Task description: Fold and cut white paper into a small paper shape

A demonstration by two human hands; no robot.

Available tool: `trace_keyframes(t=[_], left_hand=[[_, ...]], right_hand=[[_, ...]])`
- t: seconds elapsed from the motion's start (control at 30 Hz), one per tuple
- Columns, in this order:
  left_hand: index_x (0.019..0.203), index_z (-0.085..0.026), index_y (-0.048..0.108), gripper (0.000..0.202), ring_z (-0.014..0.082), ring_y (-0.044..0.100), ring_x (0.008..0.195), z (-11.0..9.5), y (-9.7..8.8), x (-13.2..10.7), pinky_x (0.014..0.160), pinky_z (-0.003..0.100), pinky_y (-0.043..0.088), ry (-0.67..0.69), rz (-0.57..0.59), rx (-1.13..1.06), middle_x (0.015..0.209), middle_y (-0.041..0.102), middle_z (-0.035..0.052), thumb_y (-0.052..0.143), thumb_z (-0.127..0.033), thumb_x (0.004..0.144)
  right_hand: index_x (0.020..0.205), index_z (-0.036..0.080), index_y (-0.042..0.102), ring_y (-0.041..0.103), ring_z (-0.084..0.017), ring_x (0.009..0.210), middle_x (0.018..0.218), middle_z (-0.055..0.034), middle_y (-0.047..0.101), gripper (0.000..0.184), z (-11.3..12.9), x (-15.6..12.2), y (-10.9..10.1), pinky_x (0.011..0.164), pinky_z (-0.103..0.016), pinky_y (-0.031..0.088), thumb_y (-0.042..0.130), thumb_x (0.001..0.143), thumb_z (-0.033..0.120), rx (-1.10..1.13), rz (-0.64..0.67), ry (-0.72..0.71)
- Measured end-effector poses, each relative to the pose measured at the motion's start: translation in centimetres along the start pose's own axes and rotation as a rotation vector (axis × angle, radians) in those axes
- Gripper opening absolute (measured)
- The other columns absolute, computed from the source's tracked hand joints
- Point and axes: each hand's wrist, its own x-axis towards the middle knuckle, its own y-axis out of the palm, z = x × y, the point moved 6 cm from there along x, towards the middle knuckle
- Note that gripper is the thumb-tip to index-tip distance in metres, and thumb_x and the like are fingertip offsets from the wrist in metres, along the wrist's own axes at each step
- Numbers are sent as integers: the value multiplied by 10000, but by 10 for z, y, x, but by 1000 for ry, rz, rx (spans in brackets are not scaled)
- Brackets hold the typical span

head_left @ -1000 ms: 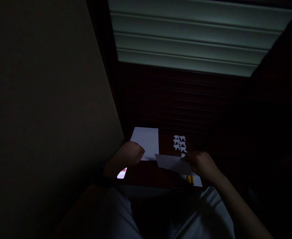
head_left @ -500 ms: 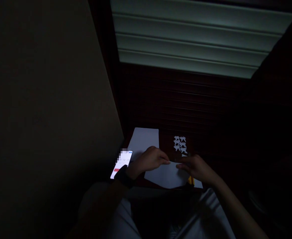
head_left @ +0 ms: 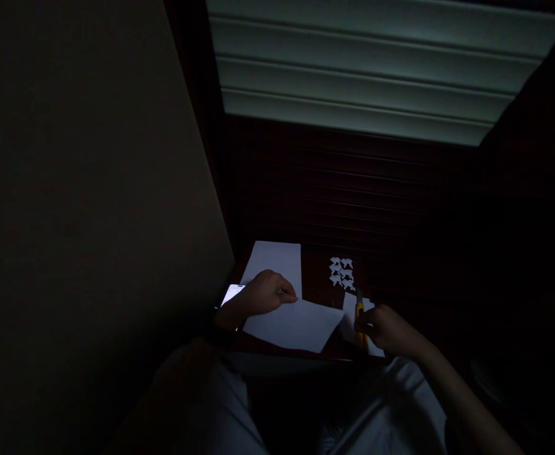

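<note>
Between the fingertips of my left hand (head_left: 268,293) is the top edge of a white sheet of paper (head_left: 296,325), which reaches over the near part of the small dark table. My right hand (head_left: 385,328) has its fingers closed on a yellow utility knife (head_left: 359,313), whose tip points away from me. Beneath the knife lies another piece of white paper (head_left: 348,309). Several small cut or folded paper pieces (head_left: 342,273) sit grouped beyond it. My left wrist and forearm partly cover a lit phone (head_left: 232,292).
A stack or sheet of white paper (head_left: 277,259) lies at the table's back left. A plain wall (head_left: 92,189) rises close on the left, and a dark slatted panel (head_left: 329,183) stands behind the table. My knees are just below the table's front edge. The room is dim.
My left hand has drawn the sheet to the left, covering more of the phone. My right hand has let go of the sheet, moved right and taken hold of the utility knife.
</note>
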Motion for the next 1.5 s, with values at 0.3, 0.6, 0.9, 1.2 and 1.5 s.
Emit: trace_keyframes(t=[0.3, 0.6, 0.9, 1.2, 1.5], left_hand=[[816, -238, 709, 170, 153, 632, 743, -9, 2, -3, 705, 235, 409, 50, 76, 9, 792, 707, 6, 568, -309, 753], [845, -254, 709, 179, 142, 636, 761, -13, 0, -15, 713, 216, 409, 79, 103, 6, 814, 711, 0, 552, -285, 765], [790, -240, 711, 179, 138, 638, 701, 29, -7, -36, 648, 210, 428, -38, 146, 87, 769, 709, -2, 541, -284, 756], [1151, -239, 556, 585, 231, 428, 1164, -19, 23, -20, 942, 330, 345, 100, -129, -18, 1207, 555, 45, 675, -465, 624], [779, -195, 697, 232, 121, 569, 589, 6, 42, -20, 539, 201, 346, -87, 105, -160, 660, 662, -8, 539, -365, 775]], right_hand=[[1267, 236, 405, 378, -268, 1198, 1296, -98, 443, 571, 44, 20, -8, 939, -453, 357, 585, 754, 408, 52, -445, -95], [785, 178, 640, 596, -166, 740, 759, -57, 655, 243, 60, 49, 9, 678, -256, 420, 458, 866, 318, 77, -233, -164], [679, 154, 643, 538, -113, 523, 597, -25, 630, 319, 33, 26, -5, 496, -201, 324, 473, 847, 365, 147, -64, -34], [731, 151, 681, 524, -113, 569, 636, -9, 637, 259, 48, 31, 24, 518, -195, 336, 506, 810, 325, 434, 57, -16], [629, 129, 636, 499, -116, 528, 568, -5, 586, 391, -1, 28, 37, 486, -203, 332, 507, 775, 469, 561, -65, 172]])
